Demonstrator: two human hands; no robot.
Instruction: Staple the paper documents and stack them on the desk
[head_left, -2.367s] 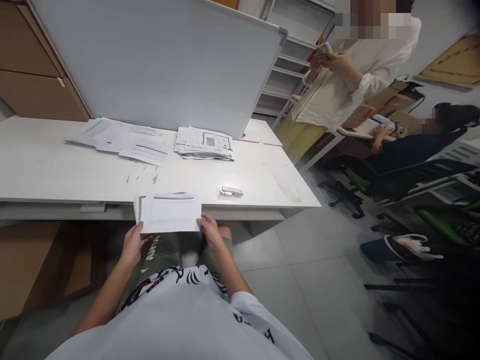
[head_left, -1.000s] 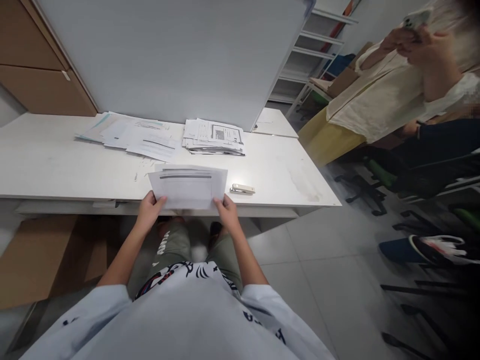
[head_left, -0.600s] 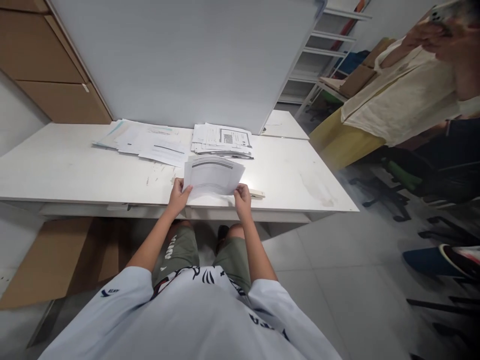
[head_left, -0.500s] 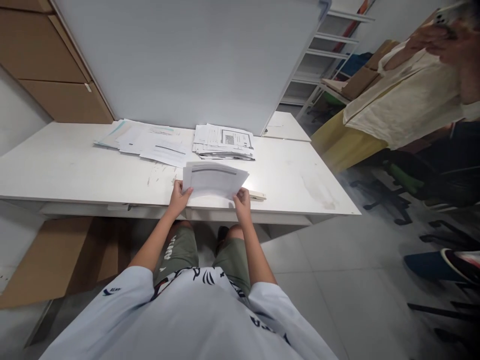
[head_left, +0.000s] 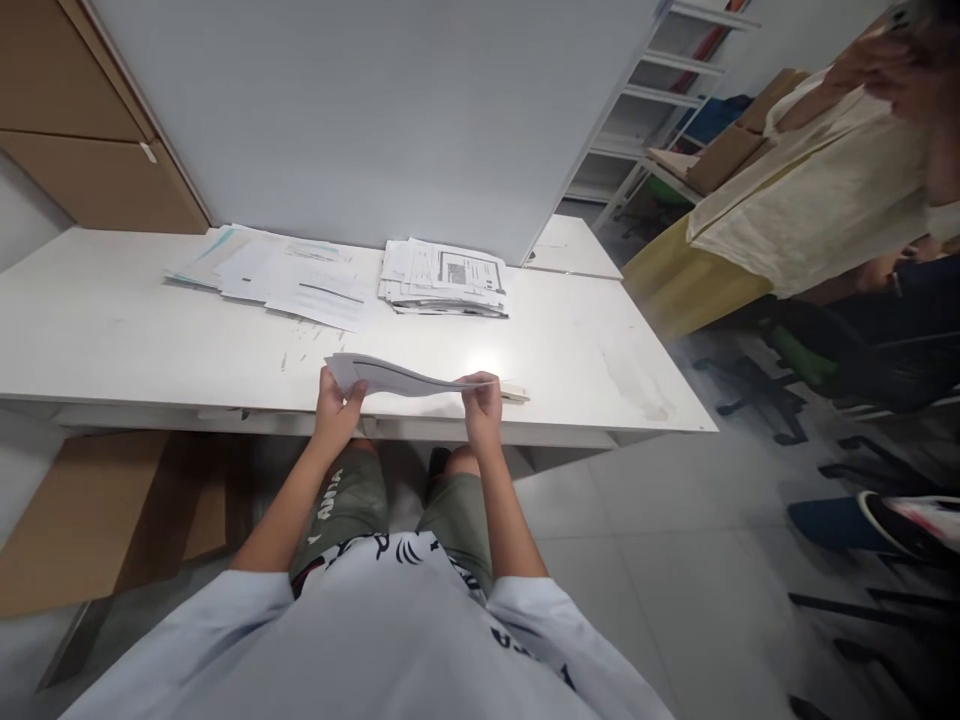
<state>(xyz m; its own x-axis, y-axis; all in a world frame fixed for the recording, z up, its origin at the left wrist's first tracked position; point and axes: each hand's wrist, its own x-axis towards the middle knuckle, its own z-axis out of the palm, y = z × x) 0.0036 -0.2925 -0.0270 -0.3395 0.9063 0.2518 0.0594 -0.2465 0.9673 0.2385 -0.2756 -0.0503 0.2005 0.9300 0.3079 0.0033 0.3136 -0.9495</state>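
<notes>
Between my two hands, above the table's front edge, is a small sheaf of paper sheets [head_left: 405, 379], tilted nearly edge-on and bent in a wave. My left hand [head_left: 339, 405] pinches its left end, thumb on the near side. At the right end my right hand [head_left: 481, 400] grips the sheets with its fingers folded over. A pale, slim tool, perhaps a stapler [head_left: 514, 393], lies on the table just right of my right hand. Farther back are a stack of printed papers [head_left: 450, 280] and, to its left, a fanned spread of loose sheets [head_left: 277, 280].
The white table [head_left: 570, 350] meets a grey upright panel [head_left: 375, 120] at the back. Cardboard boxes [head_left: 75, 180] stand at the left, with a cardboard sheet [head_left: 82, 510] below. A person [head_left: 825, 190] stands at the right near office chairs and a white shelf ladder [head_left: 660, 95].
The sheaf has tipped from facing me to nearly flat and now bows. My left hand has shifted left and slightly down; my right hand keeps about the same place.
</notes>
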